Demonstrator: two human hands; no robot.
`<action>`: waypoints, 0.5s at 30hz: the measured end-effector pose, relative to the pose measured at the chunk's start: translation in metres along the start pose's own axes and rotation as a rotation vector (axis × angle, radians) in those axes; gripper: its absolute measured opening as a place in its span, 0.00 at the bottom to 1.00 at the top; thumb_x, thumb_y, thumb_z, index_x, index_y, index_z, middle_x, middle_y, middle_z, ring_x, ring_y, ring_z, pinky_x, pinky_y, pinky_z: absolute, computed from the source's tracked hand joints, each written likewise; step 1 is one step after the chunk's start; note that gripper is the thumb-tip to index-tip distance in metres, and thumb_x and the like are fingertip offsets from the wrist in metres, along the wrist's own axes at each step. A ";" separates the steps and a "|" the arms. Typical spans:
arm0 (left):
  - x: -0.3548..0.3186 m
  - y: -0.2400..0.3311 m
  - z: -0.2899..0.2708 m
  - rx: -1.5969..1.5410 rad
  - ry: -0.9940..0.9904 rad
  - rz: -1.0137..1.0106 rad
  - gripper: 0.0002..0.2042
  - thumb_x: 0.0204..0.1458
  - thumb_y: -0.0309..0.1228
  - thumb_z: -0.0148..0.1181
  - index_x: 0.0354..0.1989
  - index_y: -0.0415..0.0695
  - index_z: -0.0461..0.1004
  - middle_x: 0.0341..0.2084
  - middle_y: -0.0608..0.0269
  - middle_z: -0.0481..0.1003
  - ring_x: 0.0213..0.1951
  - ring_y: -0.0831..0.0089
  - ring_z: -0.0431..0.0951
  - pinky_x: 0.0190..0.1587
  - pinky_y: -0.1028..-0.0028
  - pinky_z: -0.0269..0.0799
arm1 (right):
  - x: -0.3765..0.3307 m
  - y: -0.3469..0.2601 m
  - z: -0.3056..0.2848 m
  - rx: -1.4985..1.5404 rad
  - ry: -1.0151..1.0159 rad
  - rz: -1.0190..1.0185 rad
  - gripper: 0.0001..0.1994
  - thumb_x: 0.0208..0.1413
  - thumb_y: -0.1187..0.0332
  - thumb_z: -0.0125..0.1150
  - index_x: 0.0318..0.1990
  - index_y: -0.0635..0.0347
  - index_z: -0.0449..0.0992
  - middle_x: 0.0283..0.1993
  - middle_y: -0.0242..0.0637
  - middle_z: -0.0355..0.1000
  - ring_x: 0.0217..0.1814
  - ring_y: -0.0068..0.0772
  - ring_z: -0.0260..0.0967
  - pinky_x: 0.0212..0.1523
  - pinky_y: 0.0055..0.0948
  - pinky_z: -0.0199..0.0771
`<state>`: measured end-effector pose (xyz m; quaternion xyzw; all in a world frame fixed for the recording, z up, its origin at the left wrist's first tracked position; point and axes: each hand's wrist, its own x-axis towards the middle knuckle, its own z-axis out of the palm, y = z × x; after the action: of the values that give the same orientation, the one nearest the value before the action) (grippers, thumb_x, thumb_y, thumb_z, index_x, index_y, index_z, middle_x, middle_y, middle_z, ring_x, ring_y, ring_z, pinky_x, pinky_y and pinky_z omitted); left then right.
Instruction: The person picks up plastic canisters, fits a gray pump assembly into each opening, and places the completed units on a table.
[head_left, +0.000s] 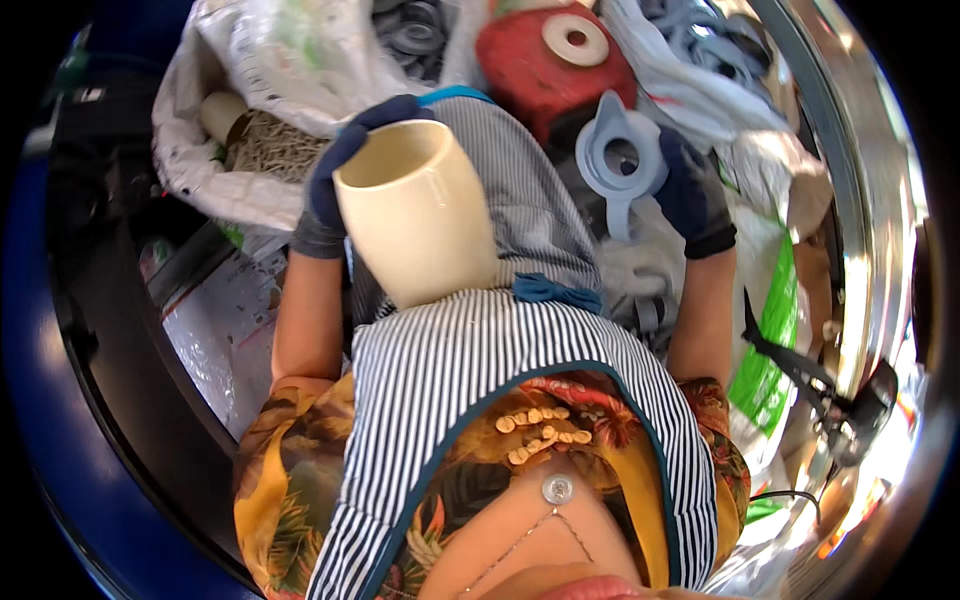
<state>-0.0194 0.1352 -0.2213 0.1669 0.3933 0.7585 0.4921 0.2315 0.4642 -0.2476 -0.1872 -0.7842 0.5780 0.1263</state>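
A cream, barrel-shaped container (pixel 420 225) is tilted against my apron, its open mouth toward the upper left. My left hand (pixel 330 185), in a dark blue and grey glove, is closed on its rim and side. Over on the right, my right hand (pixel 692 190) wears a matching glove and grips the edge of a grey-blue plastic lid (pixel 590 160). A pointed spout sticks up from this ring-shaped lid, a tab hangs from its lower side, and a hole opens in its middle. Lid and container are apart. The fingers behind each item are partly hidden.
At the upper left a white woven sack (pixel 185 150) holds many small beige pieces. Dark grey rings (pixel 412 35) fill a bag at the top. A red container (pixel 510 60) bears a cream ring (pixel 575 40). More grey-blue parts (pixel 690 35) lie in a bag at the upper right.
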 end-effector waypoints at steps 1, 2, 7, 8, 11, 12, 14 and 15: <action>-0.003 0.002 -0.007 0.097 -0.001 0.003 0.31 0.59 0.43 0.47 0.66 0.33 0.55 0.61 0.43 0.63 0.59 0.56 0.69 0.63 0.62 0.62 | 0.027 -0.020 0.007 -0.542 -0.094 -0.399 0.24 0.61 0.60 0.56 0.61 0.63 0.65 0.57 0.41 0.71 0.56 0.37 0.70 0.56 0.33 0.70; -0.005 0.004 -0.007 0.080 -0.031 0.021 0.32 0.58 0.43 0.49 0.66 0.34 0.55 0.63 0.43 0.61 0.59 0.56 0.69 0.63 0.61 0.62 | 0.050 -0.014 0.021 0.297 -0.298 -0.078 0.22 0.62 0.65 0.54 0.61 0.62 0.65 0.57 0.40 0.71 0.55 0.36 0.71 0.57 0.33 0.71; -0.018 0.021 -0.016 0.180 -0.116 0.065 0.37 0.48 0.45 0.57 0.65 0.36 0.57 0.64 0.47 0.60 0.62 0.57 0.66 0.64 0.59 0.60 | 0.131 -0.042 0.128 0.848 -0.514 0.221 0.20 0.64 0.70 0.50 0.62 0.62 0.64 0.59 0.41 0.69 0.56 0.33 0.70 0.57 0.32 0.74; -0.019 0.027 -0.012 0.076 -0.071 0.065 0.39 0.47 0.44 0.59 0.64 0.32 0.58 0.59 0.49 0.67 0.58 0.61 0.70 0.62 0.65 0.62 | 0.141 -0.043 0.135 0.653 -0.527 0.187 0.21 0.62 0.72 0.52 0.63 0.62 0.63 0.60 0.40 0.69 0.57 0.31 0.69 0.58 0.30 0.73; -0.017 0.022 -0.028 0.145 -0.005 0.035 0.35 0.49 0.44 0.55 0.62 0.33 0.63 0.55 0.49 0.70 0.55 0.65 0.72 0.59 0.69 0.64 | 0.148 -0.051 0.150 -0.179 -0.498 -0.368 0.23 0.60 0.71 0.56 0.63 0.62 0.63 0.61 0.39 0.68 0.60 0.29 0.68 0.60 0.28 0.70; -0.020 0.021 -0.034 0.220 -0.010 0.082 0.32 0.51 0.44 0.54 0.60 0.33 0.67 0.51 0.52 0.74 0.51 0.68 0.74 0.57 0.70 0.66 | 0.147 -0.069 0.144 -0.649 -0.433 -0.719 0.22 0.60 0.67 0.56 0.61 0.63 0.65 0.60 0.40 0.69 0.60 0.30 0.67 0.59 0.29 0.69; -0.022 0.013 -0.045 0.133 -0.016 0.042 0.34 0.51 0.45 0.54 0.62 0.32 0.62 0.55 0.49 0.71 0.55 0.65 0.72 0.60 0.68 0.63 | 0.140 -0.055 0.146 -0.175 -0.225 -0.339 0.20 0.62 0.67 0.52 0.60 0.64 0.66 0.57 0.42 0.69 0.59 0.32 0.68 0.59 0.30 0.68; -0.026 0.009 -0.051 0.090 -0.010 0.028 0.35 0.51 0.45 0.54 0.64 0.32 0.59 0.57 0.48 0.69 0.57 0.63 0.70 0.62 0.67 0.62 | 0.117 -0.071 0.152 0.393 -0.085 0.237 0.19 0.63 0.67 0.52 0.59 0.64 0.66 0.57 0.43 0.69 0.59 0.34 0.68 0.59 0.31 0.67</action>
<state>-0.0462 0.0885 -0.2434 0.1979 0.4222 0.7460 0.4755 0.0529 0.3668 -0.2274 -0.2251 -0.6338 0.7377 0.0586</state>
